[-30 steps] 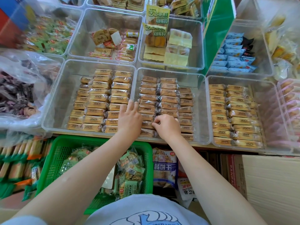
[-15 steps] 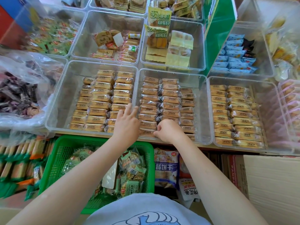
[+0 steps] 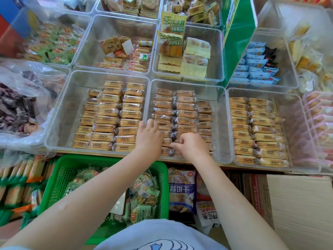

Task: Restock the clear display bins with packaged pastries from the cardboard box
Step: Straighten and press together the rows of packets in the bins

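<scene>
Three clear display bins stand in the front row, each filled with rows of golden packaged pastries (image 3: 185,112). Both hands are in the middle bin (image 3: 220,123). My left hand (image 3: 148,137) lies flat, fingers straight, on the left column of packets by the bin's left wall. My right hand (image 3: 191,146) has its fingers curled and pinches a packet in the near rows; the packet is mostly hidden under the fingers. The cardboard box (image 3: 295,204) stands at the lower right, below the shelf.
The left bin (image 3: 72,109) and the right bin (image 3: 295,127) also hold pastry rows. Bins of other snacks fill the back row. A green basket (image 3: 59,179) of green packets sits below the shelf. A plastic bag (image 3: 23,98) of dark snacks bulges at left.
The view has shifted slightly. My left hand stays pressed on the left column. My right hand's fingers have curled tighter on the near packets.
</scene>
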{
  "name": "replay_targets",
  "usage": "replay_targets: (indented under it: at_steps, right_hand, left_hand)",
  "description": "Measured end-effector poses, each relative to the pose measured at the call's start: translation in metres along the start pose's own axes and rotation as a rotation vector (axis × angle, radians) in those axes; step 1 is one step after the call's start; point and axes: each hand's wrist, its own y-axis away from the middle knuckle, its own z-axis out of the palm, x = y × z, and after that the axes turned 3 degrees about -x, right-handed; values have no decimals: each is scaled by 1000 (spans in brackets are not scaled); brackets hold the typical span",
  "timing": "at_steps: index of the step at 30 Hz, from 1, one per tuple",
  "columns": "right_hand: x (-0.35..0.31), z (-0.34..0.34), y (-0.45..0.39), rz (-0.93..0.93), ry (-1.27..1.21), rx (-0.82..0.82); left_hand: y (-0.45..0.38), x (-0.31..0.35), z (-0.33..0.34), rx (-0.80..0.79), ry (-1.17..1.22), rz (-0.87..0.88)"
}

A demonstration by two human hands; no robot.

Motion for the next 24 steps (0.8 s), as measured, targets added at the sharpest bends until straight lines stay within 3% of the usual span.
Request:
replay_targets:
  at_steps: [2,4,8,12,14,18,19,22,24]
  right_hand:
    - [20,-9,-1,63,-108,91]
    - [38,-15,-8,136,-176,123]
    - [47,-7,-22,200,-233,-6]
    - [44,3,-32,221,-334,4]
    - [48,2,-35,217,-334,-5]
    - [63,0,-41,270,-532,86]
    - [66,1,-43,280,-566,92]
    - [63,6,-49,247,-620,76]
    - [61,8,-54,228,-585,102]
  left_hand:
    - [-3,4,2,49,208,56]
    - [-7,8,6,-19,418,105]
    - [-20,13,17,-136,434,100]
    - [-28,15,13,-218,441,85]
    - [-29,14,6,-157,481,76]
    - [-31,25,0,314,527,82]
    - [-36,31,2,344,486,141]
    - [-49,40,13,197,345,328]
    - [-54,41,21,138,261,329]
